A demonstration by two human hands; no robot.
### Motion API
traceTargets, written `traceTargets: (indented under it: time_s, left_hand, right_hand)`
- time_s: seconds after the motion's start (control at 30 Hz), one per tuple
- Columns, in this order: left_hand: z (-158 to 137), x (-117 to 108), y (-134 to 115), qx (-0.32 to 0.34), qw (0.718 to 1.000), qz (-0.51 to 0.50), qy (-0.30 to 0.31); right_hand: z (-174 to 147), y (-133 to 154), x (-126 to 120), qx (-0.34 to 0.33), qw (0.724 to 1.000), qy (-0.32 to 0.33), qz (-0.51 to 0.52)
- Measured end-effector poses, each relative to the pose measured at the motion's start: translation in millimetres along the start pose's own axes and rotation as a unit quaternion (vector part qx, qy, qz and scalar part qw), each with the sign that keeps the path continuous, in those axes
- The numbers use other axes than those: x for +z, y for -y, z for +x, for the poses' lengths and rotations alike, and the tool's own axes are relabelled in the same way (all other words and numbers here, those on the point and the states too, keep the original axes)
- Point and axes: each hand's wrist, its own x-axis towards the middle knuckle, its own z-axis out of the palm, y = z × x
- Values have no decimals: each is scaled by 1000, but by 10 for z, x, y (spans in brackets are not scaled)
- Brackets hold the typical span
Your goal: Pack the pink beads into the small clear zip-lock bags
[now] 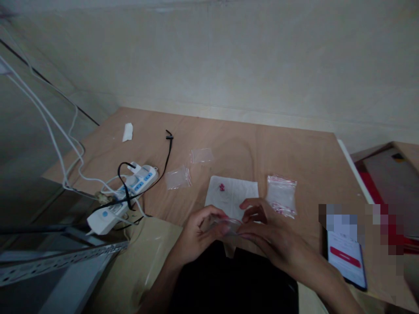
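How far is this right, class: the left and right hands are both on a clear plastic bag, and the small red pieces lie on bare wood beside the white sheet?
One thing is wrong: the small red pieces lie on the white sheet, not beside it, as the head view shows. The left hand and right hand are indeed both on a clear plastic bag.

A wooden table [304, 152] stands by pale walls [229, 65].

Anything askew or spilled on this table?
Mainly the power strip: it lies askew at the table's left, cords tangled over it, its near end apparently overhanging the edge. No spill evident: the red pieces sit grouped on the white sheet.
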Motion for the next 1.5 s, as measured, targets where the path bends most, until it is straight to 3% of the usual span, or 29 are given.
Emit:
traceTargets:
  time_s: [0.13, 0.23, 0.33, 0.47, 0.73, 1.0, 1.17, 1.27, 1.33, 1.4, 1.47, 1.5]
  left_hand:
    - [-5, 45, 43, 16, 997, -30, -69]
    - [-22, 115, 25, 16, 995, -34, -91]
    - [-61, 174, -29, 0, 993, -18, -114]
    - [-128, 236, -76, -5, 988, 24, -154]
    - [-83, 249, -88, -30, 998, 2, -63]
    - [-112, 234, -80, 7, 989, 100, -110]
    - [-27, 78, -120, -19, 1000, 13, 14]
    - [32, -23, -112, -15, 997, 19, 78]
    - [95, -106, -50, -26, 995, 40, 88]
    - [198, -228, 55, -40, 996, 80, 28]
    - [338, -394, 178, -56, 978, 162, -120]
    - [415, -486, 237, -66, 947, 231, -213]
  right_hand:
    - [4, 16, -20, 36, 999, 3, 21]
    - [-12, -8, 100, 88, 990, -78, 82]
    - [-52, -50, 263, 153, 961, -177, 149]
    - [-89, -65, 377, 196, 933, -220, 209]
    - [-19, -38, 441, 169, 932, -189, 258]
    - [-25, -20, 479, 189, 930, -206, 239]
    - [-43, -21, 394, 193, 931, -211, 226]
    - [-26, -41, 396, 194, 935, -211, 208]
    - [-10, -73, 363, 194, 935, -223, 195]
    - [-10, -153, 257, 206, 929, -250, 176]
    - [-37, -314, 78, 229, 919, -291, 137]
    - [-58, -427, -28, 244, 913, -308, 107]
